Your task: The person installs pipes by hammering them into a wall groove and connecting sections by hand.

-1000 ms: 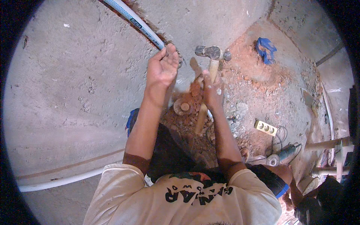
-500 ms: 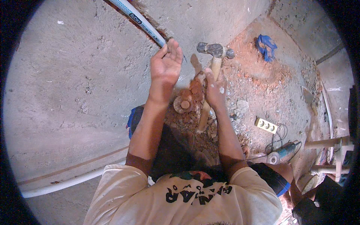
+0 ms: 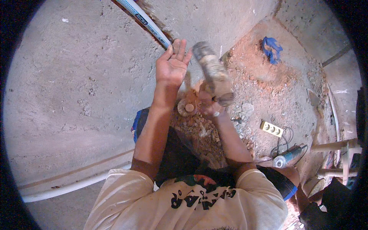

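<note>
Head view, looking down: the left hand (image 3: 172, 65) is reaching up with fingers spread open, its fingertips touching a white plastic pipe with blue markings (image 3: 143, 22) lying in a groove in the grey plastered wall (image 3: 76, 76). The right hand (image 3: 210, 108) is closing around the handle of a dusty, motion-blurred steel-headed hammer (image 3: 212, 73), raised just beside the left hand. Reddish brick rubble (image 3: 203, 130) is lying below. A grey angle grinder (image 3: 287, 156) is resting well apart.

Likely building site, rubble (image 3: 199, 130), bare concrete (image 3: 76, 88)
</note>
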Tool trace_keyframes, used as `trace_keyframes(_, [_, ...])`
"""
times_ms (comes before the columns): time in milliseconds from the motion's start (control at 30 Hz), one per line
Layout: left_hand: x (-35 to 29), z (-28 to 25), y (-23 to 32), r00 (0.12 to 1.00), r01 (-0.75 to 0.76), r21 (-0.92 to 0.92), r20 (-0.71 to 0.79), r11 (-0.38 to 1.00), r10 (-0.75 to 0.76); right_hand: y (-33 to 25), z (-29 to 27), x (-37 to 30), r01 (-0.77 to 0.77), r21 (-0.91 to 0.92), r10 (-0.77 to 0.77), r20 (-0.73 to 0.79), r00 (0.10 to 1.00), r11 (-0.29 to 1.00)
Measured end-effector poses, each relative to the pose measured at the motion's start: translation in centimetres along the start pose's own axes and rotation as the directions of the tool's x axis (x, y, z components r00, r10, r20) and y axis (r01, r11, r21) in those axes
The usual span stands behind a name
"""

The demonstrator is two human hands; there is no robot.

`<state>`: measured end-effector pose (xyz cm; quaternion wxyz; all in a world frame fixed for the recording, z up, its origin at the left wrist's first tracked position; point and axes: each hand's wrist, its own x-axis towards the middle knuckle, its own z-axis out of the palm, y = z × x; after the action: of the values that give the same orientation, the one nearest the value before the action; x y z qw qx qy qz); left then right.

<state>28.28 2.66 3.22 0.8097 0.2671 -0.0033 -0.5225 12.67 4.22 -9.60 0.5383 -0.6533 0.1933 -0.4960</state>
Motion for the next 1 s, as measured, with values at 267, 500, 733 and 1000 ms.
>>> trace_keyframes(267, [0.1, -0.4, 0.2, 0.999, 0.019, 0.041, 0.039, 0.999, -0.021, -4.8, 0.7, 3.1, -0.115, -0.412, 0.128, 0.003, 0.992, 0.904])
trace_keyframes(500, [0.5, -1.1, 0.2, 0.999, 0.032, 0.112, 0.035, 0.993, -0.036, -2.4, 0.2, 3.3, 0.286, -0.61, -0.301, 0.081, 0.95, 0.739])
trace_keyframes(733, [0.5, -1.5, 0.6, 0.994, 0.09, 0.111, 0.053, 0.99, -0.096, -2.8, -0.6, 2.9, 0.077, -0.431, -0.058, 0.056, 0.997, 0.899])
trace_keyframes(1000, [-0.3, 0.2, -0.1, 1.0, -0.003, 0.057, -0.012, 0.998, 0.004, -2.0, 1.1, 3.4, -0.006, -0.565, 0.058, 0.073, 0.996, 0.825])
